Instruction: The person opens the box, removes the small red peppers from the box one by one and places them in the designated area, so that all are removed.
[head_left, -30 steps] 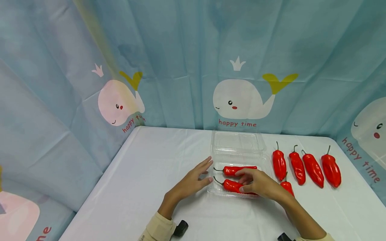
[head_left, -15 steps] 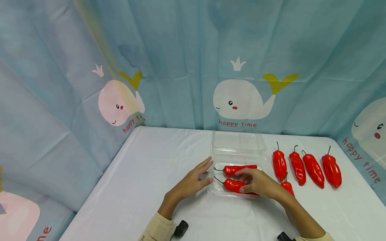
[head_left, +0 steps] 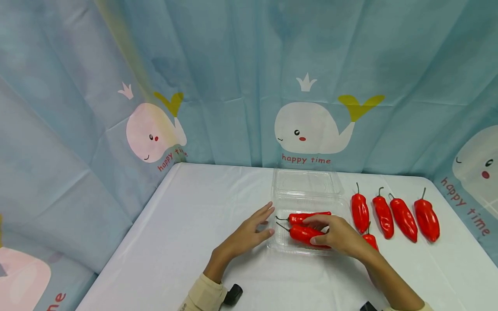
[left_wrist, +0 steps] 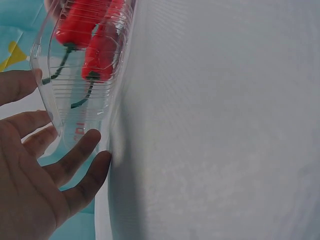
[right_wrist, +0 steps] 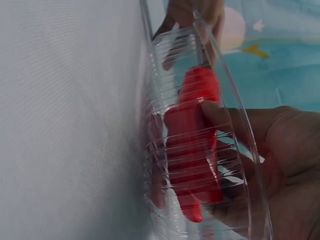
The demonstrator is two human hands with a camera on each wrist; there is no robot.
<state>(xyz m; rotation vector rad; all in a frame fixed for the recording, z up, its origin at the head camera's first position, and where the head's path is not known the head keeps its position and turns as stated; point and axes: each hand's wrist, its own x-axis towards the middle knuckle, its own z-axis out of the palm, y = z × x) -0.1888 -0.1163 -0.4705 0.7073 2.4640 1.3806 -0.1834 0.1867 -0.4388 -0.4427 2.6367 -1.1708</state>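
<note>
A clear plastic clamshell container (head_left: pixel 277 247) lies open on the white table, its lid (head_left: pixel 307 183) folded back. Two red peppers lie inside. My right hand (head_left: pixel 335 235) reaches in and grips the nearer red pepper (head_left: pixel 303 233), thumb on one side and fingers on the other; the farther pepper (head_left: pixel 305 217) lies right beside it. In the right wrist view the held pepper (right_wrist: pixel 192 150) shows through the ribbed container wall (right_wrist: pixel 159 125). My left hand (head_left: pixel 249 233) rests open, fingers straight, against the container's left side (left_wrist: pixel 75 115).
Several loose red peppers lie in a row right of the container (head_left: pixel 360 211) (head_left: pixel 403 218) (head_left: pixel 426 219); another pepper (head_left: pixel 371 241) is partly hidden behind my right wrist. A whale-print curtain (head_left: pixel 311 125) closes the table's back and sides.
My right hand has shifted the nearer pepper slightly away from me, closer to the farther pepper. The left hand has stayed in place.
</note>
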